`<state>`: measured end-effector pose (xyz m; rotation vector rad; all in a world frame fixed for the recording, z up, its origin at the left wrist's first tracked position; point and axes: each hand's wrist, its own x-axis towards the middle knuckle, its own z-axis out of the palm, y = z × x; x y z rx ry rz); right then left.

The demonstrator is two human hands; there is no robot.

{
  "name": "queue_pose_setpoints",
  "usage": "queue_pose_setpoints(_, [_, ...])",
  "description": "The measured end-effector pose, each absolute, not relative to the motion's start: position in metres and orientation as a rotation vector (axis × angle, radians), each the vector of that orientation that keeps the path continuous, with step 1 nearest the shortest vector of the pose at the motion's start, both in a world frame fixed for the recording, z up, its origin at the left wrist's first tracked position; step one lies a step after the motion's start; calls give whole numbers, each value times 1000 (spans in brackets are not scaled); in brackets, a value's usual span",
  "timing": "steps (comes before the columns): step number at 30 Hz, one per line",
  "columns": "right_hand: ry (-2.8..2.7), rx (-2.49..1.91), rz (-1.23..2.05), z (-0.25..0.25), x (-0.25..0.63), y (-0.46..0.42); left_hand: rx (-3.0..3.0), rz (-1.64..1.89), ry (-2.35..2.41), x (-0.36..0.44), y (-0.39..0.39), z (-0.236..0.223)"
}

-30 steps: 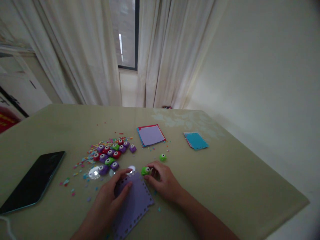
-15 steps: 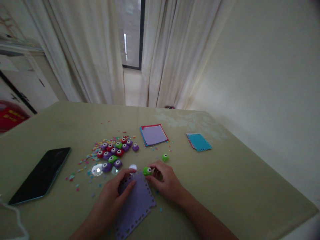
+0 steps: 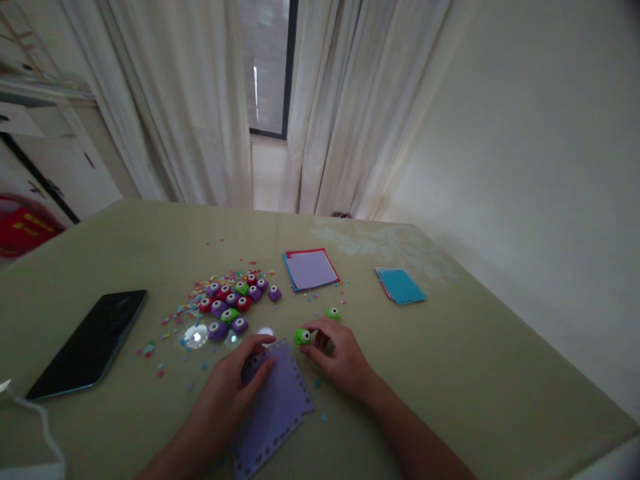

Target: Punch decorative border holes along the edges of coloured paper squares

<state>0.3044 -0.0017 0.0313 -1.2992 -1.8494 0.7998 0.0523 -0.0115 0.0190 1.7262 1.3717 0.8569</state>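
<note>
Purple sheet [image 3: 277,407]: lower centre of frame, flat on the counter [image 3: 475,360], holes punched along its edges. Position against the hands unchanged over the last second; the whole scene only sits slightly differently in frame.

Left hand [image 3: 230,393]: fingers spread, pressing flat on the sheet, as before.

Right hand [image 3: 340,357]: fingertips pinching a green punch [image 3: 302,336] at the sheet's upper right corner. Same grip as a second ago; punching appears to be continuing along that edge.

Second green punch [image 3: 333,313]: just beyond the right hand.

Cluster of punches [image 3: 235,303]: centre left, amid paper bits.

Phone [image 3: 90,343]: left.

Paper stack [image 3: 311,269], blue sheet [image 3: 401,285]: centre and right of centre.
</note>
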Motion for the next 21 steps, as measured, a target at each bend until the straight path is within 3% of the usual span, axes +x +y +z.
queue_pose_setpoints(21, [-1876,-1260,825,28,302,-4,1717,811,1320,54,-14,14])
